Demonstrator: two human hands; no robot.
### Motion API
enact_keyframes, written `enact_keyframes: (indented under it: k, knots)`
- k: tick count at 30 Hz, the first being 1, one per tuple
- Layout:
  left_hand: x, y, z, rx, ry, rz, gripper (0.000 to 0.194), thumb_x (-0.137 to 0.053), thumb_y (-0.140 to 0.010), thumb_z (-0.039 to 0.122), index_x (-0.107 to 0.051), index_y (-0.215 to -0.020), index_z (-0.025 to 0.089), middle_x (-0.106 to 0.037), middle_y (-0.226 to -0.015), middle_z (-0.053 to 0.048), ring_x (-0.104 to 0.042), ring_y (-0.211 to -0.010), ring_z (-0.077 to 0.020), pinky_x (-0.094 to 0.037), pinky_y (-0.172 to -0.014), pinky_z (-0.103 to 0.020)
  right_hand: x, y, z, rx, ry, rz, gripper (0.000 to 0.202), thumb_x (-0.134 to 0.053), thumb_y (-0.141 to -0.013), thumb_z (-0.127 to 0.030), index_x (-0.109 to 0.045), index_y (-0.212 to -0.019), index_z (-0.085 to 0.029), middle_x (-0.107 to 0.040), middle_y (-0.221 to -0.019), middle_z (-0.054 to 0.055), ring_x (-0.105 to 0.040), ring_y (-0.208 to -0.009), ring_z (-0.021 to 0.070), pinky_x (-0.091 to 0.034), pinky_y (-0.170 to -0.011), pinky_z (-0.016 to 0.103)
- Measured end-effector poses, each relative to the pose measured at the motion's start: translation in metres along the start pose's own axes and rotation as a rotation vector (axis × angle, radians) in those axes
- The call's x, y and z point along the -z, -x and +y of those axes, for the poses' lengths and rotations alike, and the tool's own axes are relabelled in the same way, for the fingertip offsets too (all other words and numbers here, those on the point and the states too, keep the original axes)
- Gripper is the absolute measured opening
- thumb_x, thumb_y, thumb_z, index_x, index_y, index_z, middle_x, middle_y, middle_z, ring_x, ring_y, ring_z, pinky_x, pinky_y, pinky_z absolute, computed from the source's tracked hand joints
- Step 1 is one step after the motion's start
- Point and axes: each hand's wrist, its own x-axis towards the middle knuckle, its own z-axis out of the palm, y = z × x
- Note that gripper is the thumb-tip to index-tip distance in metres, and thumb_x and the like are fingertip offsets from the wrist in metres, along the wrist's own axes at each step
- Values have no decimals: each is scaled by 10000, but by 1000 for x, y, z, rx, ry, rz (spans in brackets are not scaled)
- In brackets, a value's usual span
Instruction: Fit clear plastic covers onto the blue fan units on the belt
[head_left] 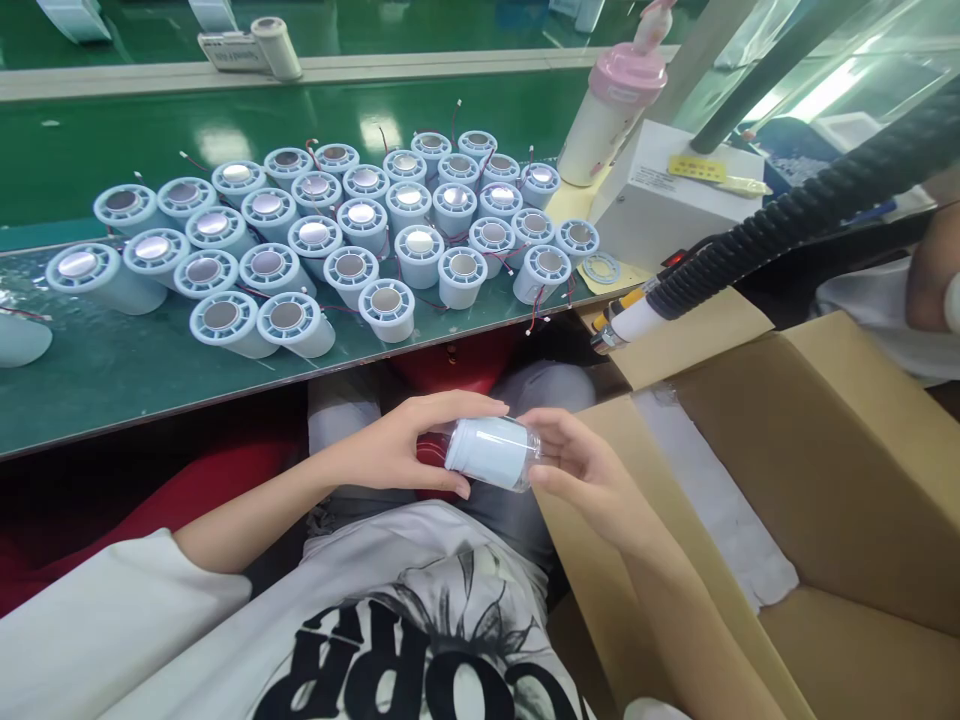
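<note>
Above my lap, a light blue cylinder in a clear plastic sleeve point(491, 453) lies on its side between my two hands. My left hand point(405, 440) curls round its left end, thumb below and fingers above. At the clear right end, my right hand point(589, 470) grips it with thumb and fingers. On the green bench in front stand several similar light blue cylinders point(386, 312), with ribbed rims and round metallic discs on top. Thin red and dark wires with small white plugs stick out among them.
An open cardboard box point(847, 480) stands at my right. Over it hangs a black corrugated hose point(780, 210) with a white nozzle. A pink-lidded bottle point(600, 110) and a white machine point(675, 185) stand at the bench's right. A co-worker's arm point(934, 270) shows at far right.
</note>
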Motion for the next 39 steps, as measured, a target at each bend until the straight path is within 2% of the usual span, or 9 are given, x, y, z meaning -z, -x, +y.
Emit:
enact_keyframes:
  k: [15,25,30,33,35,37,39]
  knots:
    - [-1,0,0,48,111,-5,770,-788,-660,187,-465,-1352,281,-504,-1385,-111,-484,-1274,-274,-439,-1030,-391,-4,-9,7,-123,-195,14,370,-680,-733,-467,-548,-952,-200,-618,-757,-6,-600,-618,117,-551,-574,260]
    - [0,0,2,71,147,-11,770,-790,-660,170,-464,-1350,267,-506,-1381,-113,-493,-1266,-269,-447,-1030,-394,-4,-9,13,-158,-269,-18,409,-657,-751,-525,-517,-938,-189,-632,-713,-12,-623,-570,112,-557,-540,240]
    - [-1,-1,0,58,142,-6,758,-791,-652,145,-484,-1332,282,-504,-1382,-100,-478,-1276,-269,-440,-1036,-388,-6,-8,11,-125,-228,24,375,-650,-755,-495,-528,-948,-198,-612,-740,-9,-612,-583,125,-560,-548,275]
    - [4,1,1,86,171,62,695,-781,-657,127,-523,-1288,262,-532,-1348,-103,-509,-1239,-265,-460,-1007,-358,0,-3,10,-69,-192,90,335,-630,-777,-465,-533,-958,-201,-621,-738,-2,-617,-593,133,-549,-558,278]
    - [12,3,2,138,195,165,625,-773,-658,122,-559,-1234,238,-575,-1285,-100,-570,-1152,-245,-498,-940,-304,7,4,10,-28,-176,155,323,-612,-786,-463,-531,-962,-204,-638,-767,13,-628,-604,146,-547,-556,288]
    - [20,5,2,204,225,287,535,-767,-659,151,-595,-1160,224,-618,-1194,-72,-638,-980,-207,-543,-807,-247,15,14,8,1,-155,221,311,-595,-790,-457,-532,-964,-207,-651,-801,25,-631,-601,154,-548,-545,298]
    - [28,6,0,293,300,359,450,-740,-685,229,-603,-1114,225,-656,-1046,-30,-653,-796,-181,-554,-644,-229,19,25,5,31,-135,273,295,-587,-792,-443,-539,-963,-208,-656,-798,26,-626,-593,152,-546,-534,292]
